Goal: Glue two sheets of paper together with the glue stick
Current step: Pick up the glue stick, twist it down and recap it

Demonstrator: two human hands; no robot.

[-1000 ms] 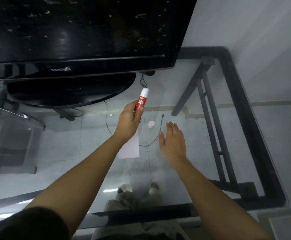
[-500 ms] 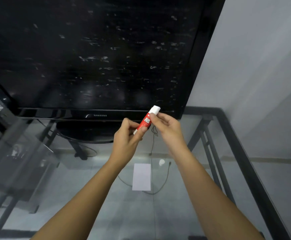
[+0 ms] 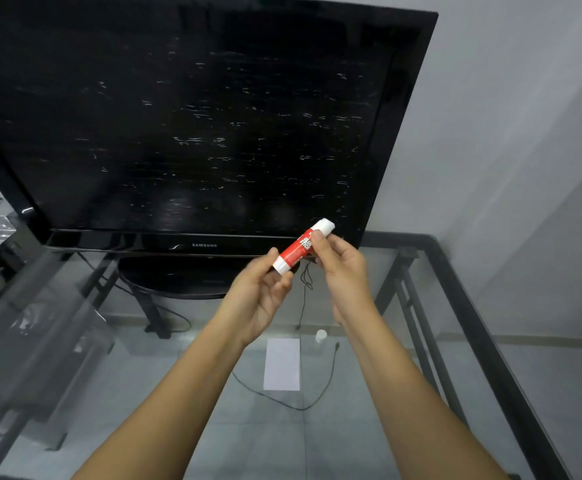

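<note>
A red and white glue stick (image 3: 299, 248) is held tilted in the air in front of the television, white end pointing up and right. My left hand (image 3: 260, 295) pinches its lower white end. My right hand (image 3: 343, 271) grips its upper part near the top. A small white sheet of paper (image 3: 282, 364) lies flat on the glass table below my hands. I see only one sheet; a second one cannot be told apart. A small white cap (image 3: 321, 335) sits on the glass just right of the paper's far corner.
A large black television (image 3: 192, 126) on a round stand (image 3: 178, 278) fills the back of the glass table (image 3: 456, 341), which has a black metal frame. A thin black cable (image 3: 303, 403) loops around the paper. A grey wall is at the right.
A second ago my left hand alone held the glue stick, my right hand flat over the table. My right hand rose and took hold of the stick. The view tilted upward.
</note>
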